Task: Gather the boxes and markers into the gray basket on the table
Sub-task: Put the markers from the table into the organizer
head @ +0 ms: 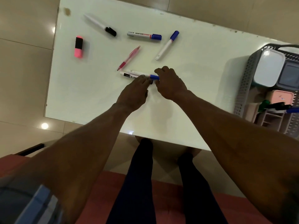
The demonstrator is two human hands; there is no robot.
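Markers lie scattered over the white table (186, 97), and the person stands at its six o'clock edge, both arms stretched to the middle. Two markers lie side by side there, touching: a blue-capped marker (142, 74) and, just nearer the person, a black-labelled marker (131, 77). The right hand (169, 84) has its fingers curled round the blue cap end, pinching it, likely so the pen comes up by the thick end. The left hand (134, 92) reaches in with fingers fairly straight, tips on the black-labelled one; whether it has closed on it I cannot tell. Working the pair together would save a trip.

The gray basket (247, 81) sits at the three o'clock edge, within the right arm's swing. It holds a white box (269, 67), a gray box (289, 76), a pink box (280, 97) and a few pens.

Left on the table toward eleven and twelve o'clock: a pink highlighter (79, 47), a black-capped pen (101, 25), a fat blue marker (144, 36), a slim blue marker (167, 45) and a pink pen (129, 58). The boxes look done; the markers are perhaps a third gathered.
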